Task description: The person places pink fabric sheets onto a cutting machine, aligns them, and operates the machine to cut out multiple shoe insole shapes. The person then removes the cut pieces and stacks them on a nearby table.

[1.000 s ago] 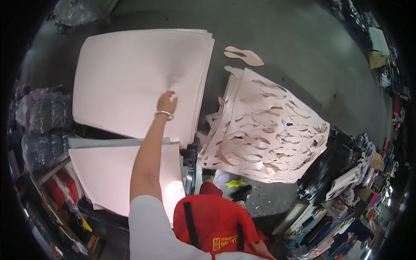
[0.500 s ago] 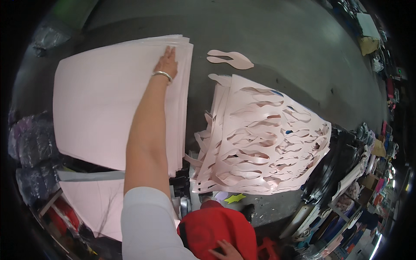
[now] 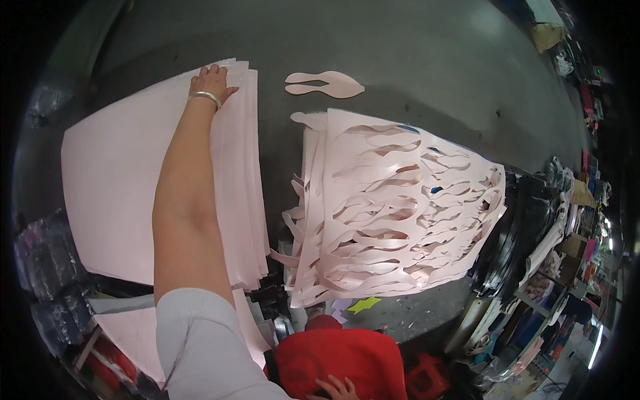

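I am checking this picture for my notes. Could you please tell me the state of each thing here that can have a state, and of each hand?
Left hand: open, flat on the far edge of the stack.
Right hand: open, resting on the red thing.
Stack of pink sheets: whole, uncut, lying flat, edges fanned.
Pile of cut sheets: full of cut-out holes, lying loosely.
Cut-out pink piece: lying alone on the grey floor.
Red thing: low, near the body; kind unclear.
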Available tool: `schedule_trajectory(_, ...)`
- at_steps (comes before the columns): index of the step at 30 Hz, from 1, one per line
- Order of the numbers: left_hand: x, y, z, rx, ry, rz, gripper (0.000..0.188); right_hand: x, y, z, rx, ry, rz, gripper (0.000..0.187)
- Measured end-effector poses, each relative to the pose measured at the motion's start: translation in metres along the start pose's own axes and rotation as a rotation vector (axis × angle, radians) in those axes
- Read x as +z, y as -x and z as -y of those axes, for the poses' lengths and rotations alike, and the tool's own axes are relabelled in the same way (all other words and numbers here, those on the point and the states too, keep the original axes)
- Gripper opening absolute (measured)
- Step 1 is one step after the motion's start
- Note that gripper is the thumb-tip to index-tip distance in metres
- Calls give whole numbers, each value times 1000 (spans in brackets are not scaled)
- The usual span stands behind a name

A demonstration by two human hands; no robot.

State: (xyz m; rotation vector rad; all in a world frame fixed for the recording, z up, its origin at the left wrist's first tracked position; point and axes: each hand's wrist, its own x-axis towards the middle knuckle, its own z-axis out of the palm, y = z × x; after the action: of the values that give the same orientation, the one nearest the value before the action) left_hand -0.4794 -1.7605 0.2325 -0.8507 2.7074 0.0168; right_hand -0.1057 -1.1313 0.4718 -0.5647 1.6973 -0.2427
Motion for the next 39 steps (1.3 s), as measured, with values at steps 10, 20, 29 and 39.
schedule_trajectory(10,58,26,49,56,492,-274,31,-16,12,11,-153,80,-117,47)
schedule_trajectory(20,89,113,84,73,102,-362,29,-31,15,-1,-360,341,41,55)
schedule_trajectory(29,21,437,178,-13,183,-215,22,-46,35,-1,-261,255,330,67)
schedule_trajectory(39,-158,667,58,-24,157,-87,16,-47,42,-21,-241,311,460,63)
